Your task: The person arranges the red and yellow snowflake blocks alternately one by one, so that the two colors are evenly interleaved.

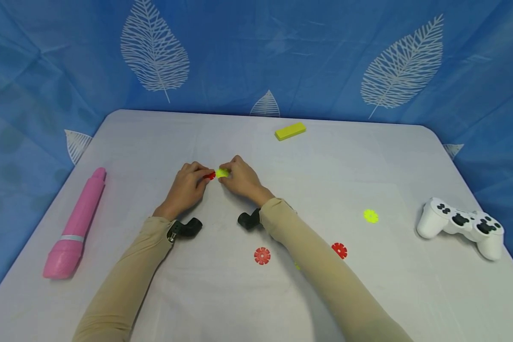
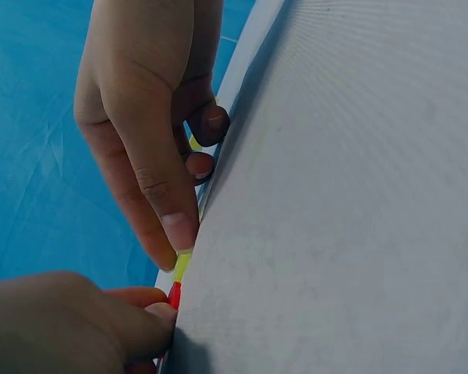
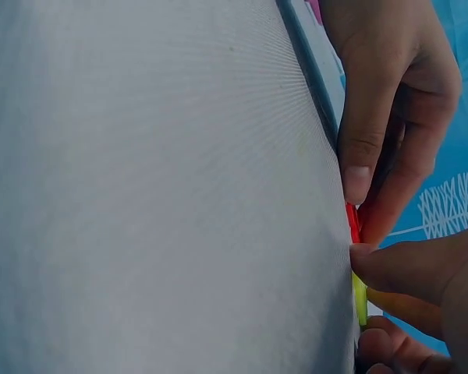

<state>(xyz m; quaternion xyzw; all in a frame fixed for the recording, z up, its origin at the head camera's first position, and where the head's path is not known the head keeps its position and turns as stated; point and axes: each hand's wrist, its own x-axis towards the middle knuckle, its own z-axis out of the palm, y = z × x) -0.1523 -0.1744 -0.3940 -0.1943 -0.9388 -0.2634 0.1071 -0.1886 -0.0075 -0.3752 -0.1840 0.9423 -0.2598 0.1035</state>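
Observation:
My left hand (image 1: 187,184) pinches a red notched plastic disc (image 1: 212,175) between thumb and fingers. My right hand (image 1: 242,179) holds a yellow notched disc (image 1: 223,173) in the same manner. The two discs meet edge to edge near the tabletop; whether their slots interlock cannot be told. From the left wrist, the yellow disc (image 2: 182,266) is seen above the red disc (image 2: 175,295), both edge-on. The right wrist view has the red disc (image 3: 353,222) above the yellow disc (image 3: 360,300), partly covered by fingertips.
Loose on the white table (image 1: 188,294) lie two red discs (image 1: 262,256) (image 1: 339,250), a yellow disc (image 1: 371,216), and a yellow piece (image 1: 297,266) mostly behind the right sleeve. A yellow block (image 1: 290,131), a pink wand-like object (image 1: 78,223) and a white game controller (image 1: 460,227) surround them.

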